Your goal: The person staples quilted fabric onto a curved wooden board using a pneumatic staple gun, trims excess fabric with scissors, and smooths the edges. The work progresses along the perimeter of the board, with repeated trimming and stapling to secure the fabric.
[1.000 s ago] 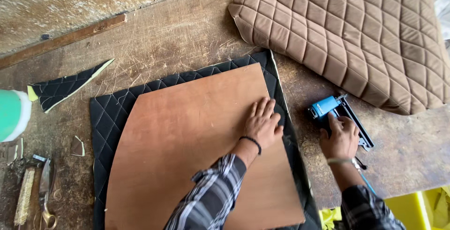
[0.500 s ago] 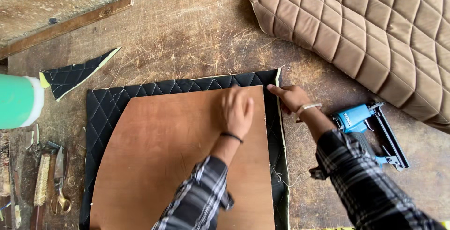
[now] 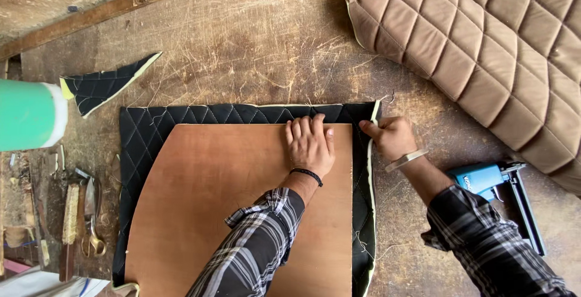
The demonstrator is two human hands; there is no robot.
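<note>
A brown plywood panel (image 3: 224, 206) lies on a black quilted fabric sheet (image 3: 145, 133) on a worn wooden workbench (image 3: 254, 42). My left hand (image 3: 310, 145) presses flat on the panel's upper right corner, fingers spread. My right hand (image 3: 390, 136) pinches the fabric's foam-backed right edge near its top corner and lifts it beside the panel. A blue staple gun (image 3: 493, 182) rests on the bench to the right of my right forearm, touched by neither hand.
A tan quilted cushion cover (image 3: 484, 49) fills the upper right. A black quilted offcut (image 3: 100, 88) lies at the upper left beside a green and white cylinder (image 3: 27, 115). Scissors (image 3: 92, 224) and hand tools lie at the left edge. A wooden strip (image 3: 91, 15) runs along the top left.
My right hand let go of the staple gun, crossed left and took hold of the fabric's right edge. My left hand slid up the panel to its top corner.
</note>
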